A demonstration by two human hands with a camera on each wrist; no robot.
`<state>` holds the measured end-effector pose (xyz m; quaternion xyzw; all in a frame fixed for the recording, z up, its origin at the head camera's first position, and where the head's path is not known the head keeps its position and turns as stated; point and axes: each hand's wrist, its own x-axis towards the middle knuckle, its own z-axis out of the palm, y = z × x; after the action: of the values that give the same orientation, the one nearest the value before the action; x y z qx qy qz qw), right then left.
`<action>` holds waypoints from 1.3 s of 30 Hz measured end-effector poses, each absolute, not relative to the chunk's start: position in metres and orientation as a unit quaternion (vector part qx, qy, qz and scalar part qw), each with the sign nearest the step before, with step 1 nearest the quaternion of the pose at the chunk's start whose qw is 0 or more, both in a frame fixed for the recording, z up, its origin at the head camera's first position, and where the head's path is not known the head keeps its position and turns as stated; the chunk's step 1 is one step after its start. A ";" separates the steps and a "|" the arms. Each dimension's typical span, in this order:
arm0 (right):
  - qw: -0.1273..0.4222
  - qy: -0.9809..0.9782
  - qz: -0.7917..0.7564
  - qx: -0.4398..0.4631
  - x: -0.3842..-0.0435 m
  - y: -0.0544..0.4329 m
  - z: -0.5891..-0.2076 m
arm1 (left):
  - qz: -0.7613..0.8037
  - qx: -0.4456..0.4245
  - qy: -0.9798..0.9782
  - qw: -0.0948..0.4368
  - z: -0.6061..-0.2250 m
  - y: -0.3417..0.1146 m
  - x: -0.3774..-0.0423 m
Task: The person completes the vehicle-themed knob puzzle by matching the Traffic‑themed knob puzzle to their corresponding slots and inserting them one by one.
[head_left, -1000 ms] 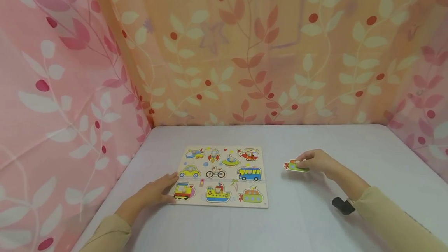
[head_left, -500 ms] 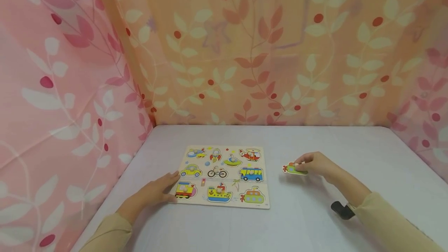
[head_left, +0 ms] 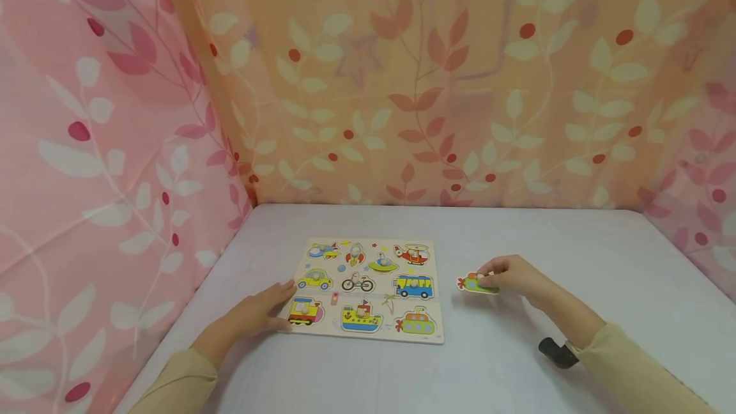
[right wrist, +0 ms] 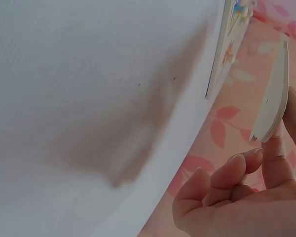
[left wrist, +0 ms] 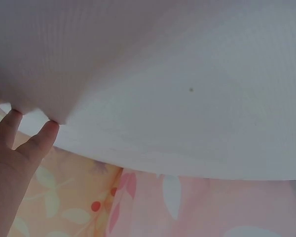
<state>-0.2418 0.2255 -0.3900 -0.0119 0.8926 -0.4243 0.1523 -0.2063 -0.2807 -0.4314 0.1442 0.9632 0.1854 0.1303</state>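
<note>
In the head view, my right hand (head_left: 512, 276) pinches a green and orange submarine puzzle piece (head_left: 473, 283) by its knob, above the table to the right of the wooden puzzle board (head_left: 368, 334). The piece's pale underside shows in the right wrist view, raised off the white surface. At the board's lower right lies a printed submarine shape (head_left: 416, 323) with no knob on it. Against the left edge of the board rests my left hand (head_left: 261, 312), its fingers extended. Several knobbed vehicle pieces sit in the board, including a bus (head_left: 415, 287) and a boat (head_left: 361, 319).
The board lies on a white-covered table (head_left: 368, 375). Floral cloth walls (head_left: 402, 82) stand at the back and both sides. A black strap-like object (head_left: 558, 353) hangs at my right wrist, by the sleeve.
My right hand has moved slightly left and down with the submarine piece, closer to the board. The left hand stays at the board's edge.
</note>
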 end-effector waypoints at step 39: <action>0.154 0.889 -0.427 -0.053 -0.229 0.183 -0.418 | 0.196 0.136 0.961 0.139 -0.427 -0.278 -0.205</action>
<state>-0.2295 0.1835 -0.4176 -0.0527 0.8894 -0.4273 0.1537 -0.2047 -0.2784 -0.4272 0.1364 0.9611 0.1958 0.1388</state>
